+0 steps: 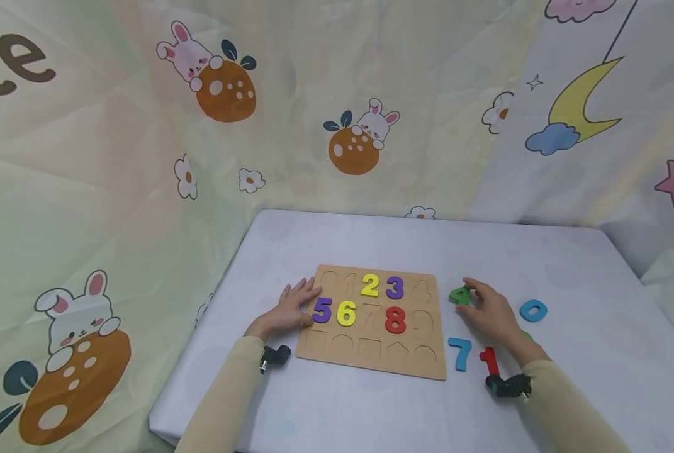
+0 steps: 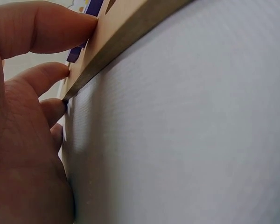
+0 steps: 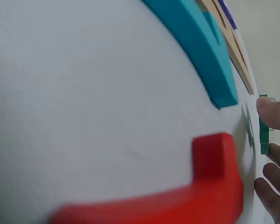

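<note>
Nearest the wearer, two pale-sleeved arms reach over the bench (image 1: 337, 402), which is draped in a smooth pale lavender cloth. Beside the right wrist lie a red 1 (image 1: 489, 360) and a teal 7 (image 1: 460, 353), loose on the cloth just off the right edge of the wooden number board (image 1: 370, 358).

The right hand (image 1: 492, 314) has its fingertips closed around a green 4 (image 1: 459, 295), which sits on the cloth just right of the board. The right wrist view shows only a thin green edge under a fingertip, so the hold looks shallow; the piece could tip or slide out if it is lifted by that edge. The forearm also passes close to the 1 and the 7, and a sweep could push them along the slippery cloth toward the bench edge.

The left hand (image 1: 288, 309) lies with relaxed fingers against the board's left edge, touching a purple 5 (image 1: 321, 309). If that pressure eases, the board could skate on the cloth; if it presses harder, it could jolt the seated yellow 6 (image 1: 345, 313), red 8 (image 1: 395, 319), yellow 2 (image 1: 370, 285) and purple 3 (image 1: 394, 287).

A blue 0 (image 1: 533, 310) lies further right, well apart. Behind, fabric backdrops (image 1: 144, 157) printed with rabbits, flowers, a moon and a star enclose the bench.
</note>
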`<state>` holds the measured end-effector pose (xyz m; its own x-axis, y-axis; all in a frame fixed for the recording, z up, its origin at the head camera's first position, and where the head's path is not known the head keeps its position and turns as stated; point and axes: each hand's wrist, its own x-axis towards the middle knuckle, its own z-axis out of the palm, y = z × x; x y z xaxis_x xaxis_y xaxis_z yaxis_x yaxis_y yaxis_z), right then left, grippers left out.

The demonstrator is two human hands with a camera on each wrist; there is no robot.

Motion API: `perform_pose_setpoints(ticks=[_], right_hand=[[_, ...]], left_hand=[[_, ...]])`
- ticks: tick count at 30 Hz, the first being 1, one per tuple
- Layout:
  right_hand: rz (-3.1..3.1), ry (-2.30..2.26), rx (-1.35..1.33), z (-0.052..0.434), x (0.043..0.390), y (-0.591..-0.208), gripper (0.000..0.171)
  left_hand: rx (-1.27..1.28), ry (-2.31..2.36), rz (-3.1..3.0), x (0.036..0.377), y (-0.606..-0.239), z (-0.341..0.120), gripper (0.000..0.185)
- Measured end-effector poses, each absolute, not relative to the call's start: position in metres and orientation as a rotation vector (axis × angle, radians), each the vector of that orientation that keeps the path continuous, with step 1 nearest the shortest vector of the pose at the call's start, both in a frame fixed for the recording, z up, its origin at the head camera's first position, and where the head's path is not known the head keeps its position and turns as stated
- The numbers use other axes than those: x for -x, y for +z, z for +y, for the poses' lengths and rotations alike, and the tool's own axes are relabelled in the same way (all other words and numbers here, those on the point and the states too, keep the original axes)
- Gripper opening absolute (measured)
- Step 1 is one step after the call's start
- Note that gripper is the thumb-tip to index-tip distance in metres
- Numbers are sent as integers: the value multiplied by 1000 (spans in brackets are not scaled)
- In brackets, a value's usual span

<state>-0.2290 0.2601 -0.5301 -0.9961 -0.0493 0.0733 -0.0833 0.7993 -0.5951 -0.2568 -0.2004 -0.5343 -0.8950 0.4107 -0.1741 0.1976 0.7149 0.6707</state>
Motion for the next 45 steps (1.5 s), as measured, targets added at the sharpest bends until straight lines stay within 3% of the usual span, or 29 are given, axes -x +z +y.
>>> perform_pose_setpoints(ticks=[45], right_hand=[[-2970, 968, -243, 203, 247, -526, 69]], left_hand=[[-465, 946, 2622, 258, -539, -201, 85]])
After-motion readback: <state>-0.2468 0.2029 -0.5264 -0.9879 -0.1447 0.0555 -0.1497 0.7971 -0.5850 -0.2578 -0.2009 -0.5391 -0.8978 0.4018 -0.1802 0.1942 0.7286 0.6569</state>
